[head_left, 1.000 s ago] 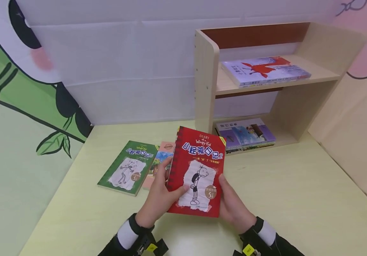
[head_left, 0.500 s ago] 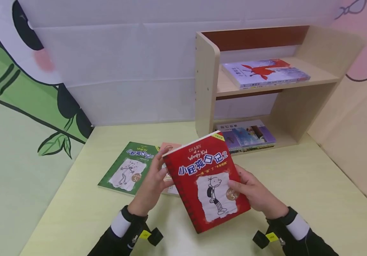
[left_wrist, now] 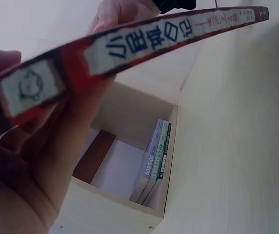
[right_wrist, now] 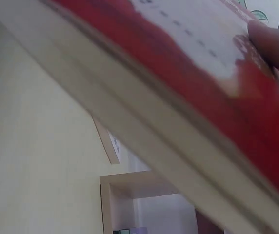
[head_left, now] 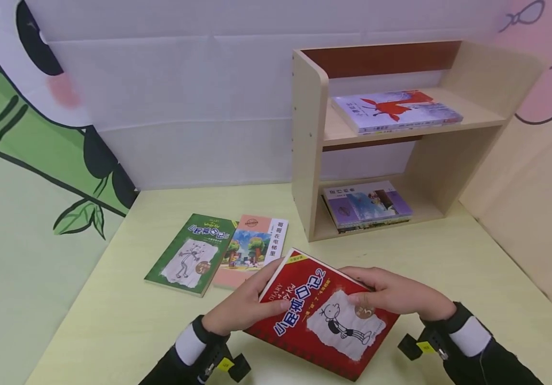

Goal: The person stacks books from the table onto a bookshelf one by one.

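Both hands hold a red paperback book [head_left: 300, 315] above the front of the table, its cover facing up and turned sideways. My left hand [head_left: 249, 302] grips its left end, thumb on the cover and the other fingers underneath. At the far right edge, my right hand [head_left: 396, 291] pinches the book with its thumb on the cover. In the left wrist view the book's spine [left_wrist: 149, 41] faces the camera. The right wrist view shows its cream page edges [right_wrist: 144, 112]. A green book [head_left: 191, 254] lies behind the left hand, partly over a pink book [head_left: 251, 248].
A wooden two-level bookshelf [head_left: 310, 144] stands at the back right. Purple-white books [head_left: 396, 111] lie flat on its upper level, and a stack of purple-blue books [head_left: 367, 206] lies on the lower one. The pale table [head_left: 112, 321] meets walls at the back and right.
The red book has turned from upright to sideways and come lower, towards the front of the table. My right hand has moved to its far right edge. The pink book is now more exposed.
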Available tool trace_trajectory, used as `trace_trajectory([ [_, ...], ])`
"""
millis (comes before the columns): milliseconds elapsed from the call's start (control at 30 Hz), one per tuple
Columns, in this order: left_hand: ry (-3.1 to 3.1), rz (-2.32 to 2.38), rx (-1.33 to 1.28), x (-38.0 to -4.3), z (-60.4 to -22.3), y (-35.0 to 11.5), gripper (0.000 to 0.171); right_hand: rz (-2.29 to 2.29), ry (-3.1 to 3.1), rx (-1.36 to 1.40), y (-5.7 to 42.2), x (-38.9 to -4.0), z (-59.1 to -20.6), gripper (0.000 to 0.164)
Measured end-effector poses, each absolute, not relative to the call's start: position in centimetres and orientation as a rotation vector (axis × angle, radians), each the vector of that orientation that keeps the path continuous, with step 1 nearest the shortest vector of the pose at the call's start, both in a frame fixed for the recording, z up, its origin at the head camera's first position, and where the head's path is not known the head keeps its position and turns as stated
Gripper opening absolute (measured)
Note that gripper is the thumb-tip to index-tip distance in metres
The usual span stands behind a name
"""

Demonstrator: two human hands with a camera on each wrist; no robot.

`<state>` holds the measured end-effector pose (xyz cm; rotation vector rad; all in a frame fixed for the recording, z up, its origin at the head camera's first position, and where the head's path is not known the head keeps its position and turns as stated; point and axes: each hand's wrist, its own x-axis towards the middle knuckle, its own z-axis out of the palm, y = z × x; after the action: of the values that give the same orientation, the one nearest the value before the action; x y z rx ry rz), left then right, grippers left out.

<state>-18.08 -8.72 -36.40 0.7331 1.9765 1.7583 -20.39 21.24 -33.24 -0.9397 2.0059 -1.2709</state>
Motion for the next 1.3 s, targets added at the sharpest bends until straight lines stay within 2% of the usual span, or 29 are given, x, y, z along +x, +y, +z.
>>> trace_trajectory([
  [133, 1.995, 1.803, 0.715, -18.1, -36.6, -9.0, 0.064, -1.322, 2.128, -0.931, 21.8, -20.8, -33.8, 0.044],
  [267, 2.019, 1.942, 0.58, -18.0, -37.0, -9.7, 0.068, -1.569, 2.272, -0.829, 23.0, -21.2, -34.9, 0.047],
  [467, 1.964, 2.335, 0.469, -17.9, -37.9, -8.5, 0.066, -2.02, 1.855, -0.658, 22.9, -20.2, -37.5, 0.054],
  [667, 1.874, 2.5, 0.429, -17.6, -39.3, -5.4, 0.063, -2.124, 1.806, -0.446, 22.3, -18.8, -38.9, 0.039],
  [1033, 1.845, 2.436, 0.531, -19.7, -40.5, -0.5, 0.068, -2.22, 1.912, -0.299, 26.5, -18.3, -39.2, 0.035],
  [1200, 1.93, 2.275, 0.393, -22.2, -40.9, 2.5, 0.069, -2.246, 1.932, -0.101, 29.6, -19.3, -39.0, 0.032],
  [1300, 1.972, 2.162, 0.306, -23.8, -41.2, 4.2, 0.067, -2.201, 1.952, 0.076, 31.3, -20.4, -39.0, 0.042],
])
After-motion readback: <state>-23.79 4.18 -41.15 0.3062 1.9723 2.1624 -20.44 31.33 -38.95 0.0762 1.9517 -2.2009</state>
